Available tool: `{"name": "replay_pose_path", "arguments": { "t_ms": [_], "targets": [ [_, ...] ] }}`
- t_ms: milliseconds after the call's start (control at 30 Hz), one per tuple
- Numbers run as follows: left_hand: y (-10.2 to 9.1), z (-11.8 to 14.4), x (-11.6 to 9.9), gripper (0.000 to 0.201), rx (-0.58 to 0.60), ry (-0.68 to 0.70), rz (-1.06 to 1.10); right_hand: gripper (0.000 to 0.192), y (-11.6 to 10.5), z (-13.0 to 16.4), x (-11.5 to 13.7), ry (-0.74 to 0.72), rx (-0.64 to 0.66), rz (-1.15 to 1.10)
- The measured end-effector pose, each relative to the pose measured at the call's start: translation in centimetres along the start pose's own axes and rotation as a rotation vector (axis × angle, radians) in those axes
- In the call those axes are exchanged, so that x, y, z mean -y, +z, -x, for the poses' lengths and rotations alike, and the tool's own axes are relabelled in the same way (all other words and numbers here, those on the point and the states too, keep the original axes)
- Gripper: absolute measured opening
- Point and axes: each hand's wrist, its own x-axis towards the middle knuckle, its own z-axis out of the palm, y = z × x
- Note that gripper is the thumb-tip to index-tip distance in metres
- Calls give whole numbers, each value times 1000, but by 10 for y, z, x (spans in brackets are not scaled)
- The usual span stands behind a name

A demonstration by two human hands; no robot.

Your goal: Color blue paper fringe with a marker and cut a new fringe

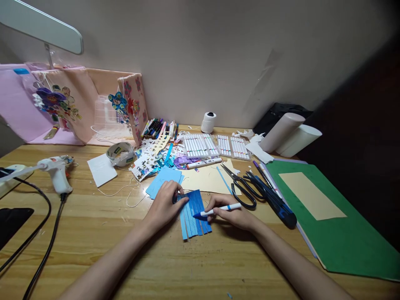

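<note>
The blue paper strips [193,214] are pinned flat on the worktop [93,233] under the left hand [165,204]; one blue marker [215,210] is pinched in the right hand [233,214], its tip on the strips. Loosened pressure could probably let strips shift and smear. One pair of scissors [243,187] lies just beyond the right hand.

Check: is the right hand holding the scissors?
No, the right hand grips a blue marker on the blue paper strips; the scissors lie apart.
</note>
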Motion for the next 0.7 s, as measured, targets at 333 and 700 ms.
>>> {"name": "replay_pose_path", "arguments": {
  "t_ms": [333, 700],
  "targets": [
    [-1, -3, 1, 12, -70, -38, 1, 20, 0, -1, -3, -33, -96, 131],
    [0, -3, 3, 12, -55, -49, -28, 17, 3, -2, 5, -2, -76, 238]
  ]
}}
